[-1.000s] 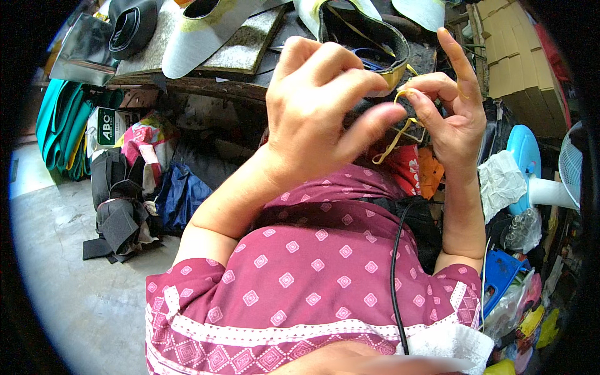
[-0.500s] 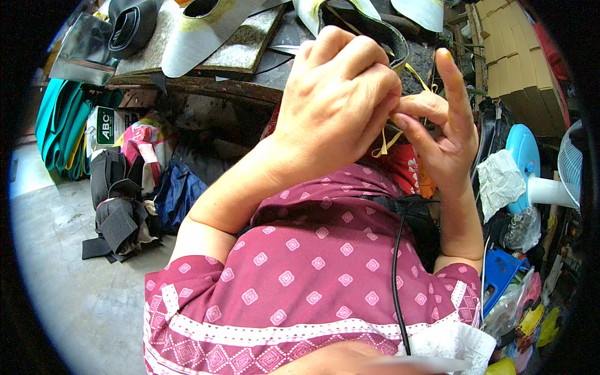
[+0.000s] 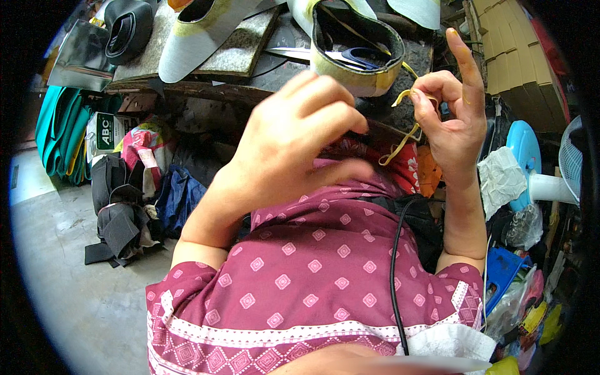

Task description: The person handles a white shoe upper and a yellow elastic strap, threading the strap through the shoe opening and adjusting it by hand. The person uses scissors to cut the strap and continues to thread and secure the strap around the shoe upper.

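The right hand point(image 3: 447, 115)'s pinching a thin, yellow, ribbon-like strip point(image 3: 402, 97) shut between thumb and finger at 2 o'clock, tail dangling toward 7, and it's looking super light and floppy, so probably best gripped near the tip, while the left hand point(image 3: 294, 134)'s hovering half-open at 12, seemingly empty.

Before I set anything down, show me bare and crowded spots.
Widest: grey concrete floor, bordered by black fabric scraps and the maroon patterned shirt. The dark workbench is crowded with pale grey curved pieces and blue-handled scissors; the right side, around the blue and white fan. Between left hand and right hand, a thin yellow strip dangles.
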`<control>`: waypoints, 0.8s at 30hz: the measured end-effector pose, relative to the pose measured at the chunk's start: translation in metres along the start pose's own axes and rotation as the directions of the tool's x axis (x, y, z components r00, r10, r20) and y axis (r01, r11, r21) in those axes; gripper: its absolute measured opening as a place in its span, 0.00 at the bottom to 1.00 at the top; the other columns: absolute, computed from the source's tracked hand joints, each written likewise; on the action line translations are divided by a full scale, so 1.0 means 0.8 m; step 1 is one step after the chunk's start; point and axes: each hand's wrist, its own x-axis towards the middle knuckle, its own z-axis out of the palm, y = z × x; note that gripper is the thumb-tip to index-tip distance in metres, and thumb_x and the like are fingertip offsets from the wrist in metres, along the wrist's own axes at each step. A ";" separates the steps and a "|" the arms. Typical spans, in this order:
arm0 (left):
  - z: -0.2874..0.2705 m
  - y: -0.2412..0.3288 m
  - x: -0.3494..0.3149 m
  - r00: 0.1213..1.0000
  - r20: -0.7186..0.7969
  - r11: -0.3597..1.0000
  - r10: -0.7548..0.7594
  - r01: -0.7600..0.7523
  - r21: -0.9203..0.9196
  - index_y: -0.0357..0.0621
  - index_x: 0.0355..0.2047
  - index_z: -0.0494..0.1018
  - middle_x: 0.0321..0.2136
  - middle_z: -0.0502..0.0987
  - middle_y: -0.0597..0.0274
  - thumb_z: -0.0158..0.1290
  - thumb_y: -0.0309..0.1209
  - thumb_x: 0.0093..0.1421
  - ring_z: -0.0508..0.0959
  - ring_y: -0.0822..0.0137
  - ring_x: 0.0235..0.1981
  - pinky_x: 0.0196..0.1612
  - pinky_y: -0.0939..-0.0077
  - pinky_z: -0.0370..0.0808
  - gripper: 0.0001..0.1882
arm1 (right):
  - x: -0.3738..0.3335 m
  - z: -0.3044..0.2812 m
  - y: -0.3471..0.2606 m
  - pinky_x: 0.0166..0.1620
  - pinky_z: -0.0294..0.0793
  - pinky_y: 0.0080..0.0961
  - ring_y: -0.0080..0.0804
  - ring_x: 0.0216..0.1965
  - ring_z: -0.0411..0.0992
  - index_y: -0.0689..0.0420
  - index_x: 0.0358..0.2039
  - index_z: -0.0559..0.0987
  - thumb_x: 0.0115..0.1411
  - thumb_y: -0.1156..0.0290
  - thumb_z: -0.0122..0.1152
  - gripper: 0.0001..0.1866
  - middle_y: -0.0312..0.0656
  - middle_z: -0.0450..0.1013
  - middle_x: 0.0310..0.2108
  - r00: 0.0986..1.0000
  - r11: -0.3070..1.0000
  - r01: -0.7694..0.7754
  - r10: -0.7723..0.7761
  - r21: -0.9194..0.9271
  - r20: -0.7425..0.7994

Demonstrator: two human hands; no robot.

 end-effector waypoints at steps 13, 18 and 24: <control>0.039 -0.017 0.016 0.950 -0.267 0.972 -0.160 0.198 0.122 0.39 0.25 0.76 0.23 0.73 0.58 0.64 0.27 0.51 0.75 0.60 0.25 0.28 0.73 0.71 0.08 | 0.011 -0.009 -0.006 0.31 0.63 0.07 0.12 0.27 0.66 0.56 0.69 0.52 0.59 0.81 0.59 0.40 0.38 0.73 0.29 0.972 0.896 -0.219 0.163 0.387 0.171; 0.043 -0.025 0.023 0.957 -0.289 0.932 -0.028 0.129 0.338 0.44 0.23 0.73 0.24 0.71 0.62 0.63 0.33 0.51 0.73 0.59 0.26 0.28 0.68 0.71 0.10 | 0.025 -0.008 0.002 0.29 0.60 0.06 0.10 0.26 0.65 0.56 0.68 0.56 0.58 0.81 0.61 0.39 0.34 0.73 0.29 0.963 0.929 -0.254 0.219 0.268 0.155; 0.049 -0.028 0.023 0.956 -0.292 0.880 0.011 0.130 0.457 0.48 0.21 0.71 0.24 0.69 0.64 0.61 0.37 0.51 0.72 0.60 0.27 0.27 0.68 0.71 0.11 | 0.028 0.001 0.008 0.31 0.61 0.07 0.09 0.28 0.64 0.56 0.67 0.59 0.59 0.83 0.57 0.35 0.30 0.71 0.29 0.978 0.964 -0.183 0.159 0.194 0.132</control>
